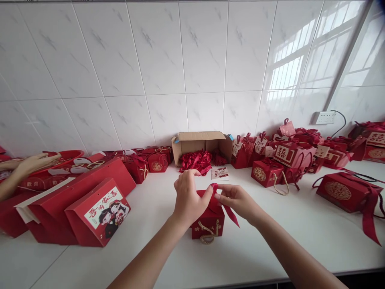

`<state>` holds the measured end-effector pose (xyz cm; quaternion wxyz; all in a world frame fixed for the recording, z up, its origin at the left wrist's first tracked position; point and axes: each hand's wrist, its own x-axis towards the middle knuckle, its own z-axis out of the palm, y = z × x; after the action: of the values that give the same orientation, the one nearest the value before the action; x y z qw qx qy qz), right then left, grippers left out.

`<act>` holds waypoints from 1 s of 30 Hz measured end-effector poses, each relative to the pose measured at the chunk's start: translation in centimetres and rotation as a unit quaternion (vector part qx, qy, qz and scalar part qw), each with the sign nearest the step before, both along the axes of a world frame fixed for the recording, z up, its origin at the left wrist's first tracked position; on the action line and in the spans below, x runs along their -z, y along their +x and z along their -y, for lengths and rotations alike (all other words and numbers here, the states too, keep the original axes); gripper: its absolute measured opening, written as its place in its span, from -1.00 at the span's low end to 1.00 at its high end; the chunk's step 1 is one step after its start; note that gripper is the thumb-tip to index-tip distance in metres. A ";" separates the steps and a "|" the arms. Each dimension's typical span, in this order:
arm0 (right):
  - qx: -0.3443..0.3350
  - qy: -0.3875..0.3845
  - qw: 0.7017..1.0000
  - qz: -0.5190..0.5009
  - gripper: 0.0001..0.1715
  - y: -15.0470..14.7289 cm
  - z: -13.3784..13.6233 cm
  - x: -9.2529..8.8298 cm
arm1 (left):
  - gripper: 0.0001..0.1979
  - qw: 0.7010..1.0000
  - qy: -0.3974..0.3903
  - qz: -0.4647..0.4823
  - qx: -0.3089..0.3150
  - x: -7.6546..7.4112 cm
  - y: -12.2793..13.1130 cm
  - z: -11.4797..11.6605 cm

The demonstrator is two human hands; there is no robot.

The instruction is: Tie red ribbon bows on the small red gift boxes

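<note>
A small red gift box (212,224) with a twisted gold rope handle (207,228) stands upright on the white counter, straight in front of me. Above its top, my left hand (189,196) pinches a dark red ribbon (231,216) between thumb and fingers. My right hand (237,200) grips the same ribbon a little to the right, and one end hangs down beside the box. Part of the box's top is hidden behind my left hand.
An open cardboard box (201,141) holding loose red ribbons (195,160) is against the tiled wall, with printed cards (219,173) before it. Red gift boxes (293,154) pile up rightward. Larger red boxes (99,210) stand left, where another person's hand (36,162) reaches over a red basin (73,154).
</note>
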<state>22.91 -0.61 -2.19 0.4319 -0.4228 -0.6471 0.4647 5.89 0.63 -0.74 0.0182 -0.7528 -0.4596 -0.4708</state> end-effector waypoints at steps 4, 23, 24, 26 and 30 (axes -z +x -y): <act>-0.021 0.005 0.999 -0.032 -0.59 -1.8 -0.4 -0.1 | -0.70 0.995 -0.078 0.045 0.043 -0.7 -0.8 0.3; 0.044 0.057 0.997 -0.004 -0.71 -2.9 -0.3 1.5 | -0.59 0.814 -0.539 0.149 0.157 0.3 -6.4 -1.8; 0.063 0.064 0.996 0.014 -0.73 -3.1 -0.2 1.3 | -0.59 0.820 -0.533 0.130 0.163 -0.2 -6.7 -1.9; 0.110 0.076 0.990 0.048 -0.76 -3.7 0.0 1.1 | -0.61 0.827 -0.523 0.098 0.182 -1.4 -7.1 -1.9; 0.179 0.089 0.974 0.103 -0.83 -4.9 0.2 1.1 | -0.63 0.811 -0.522 0.117 0.235 -3.8 -6.7 -1.3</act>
<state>18.06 -0.79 -3.26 0.4747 -0.5373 -0.6407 0.2747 -0.84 1.97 3.08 -0.5430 -0.6732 -0.4439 -0.2342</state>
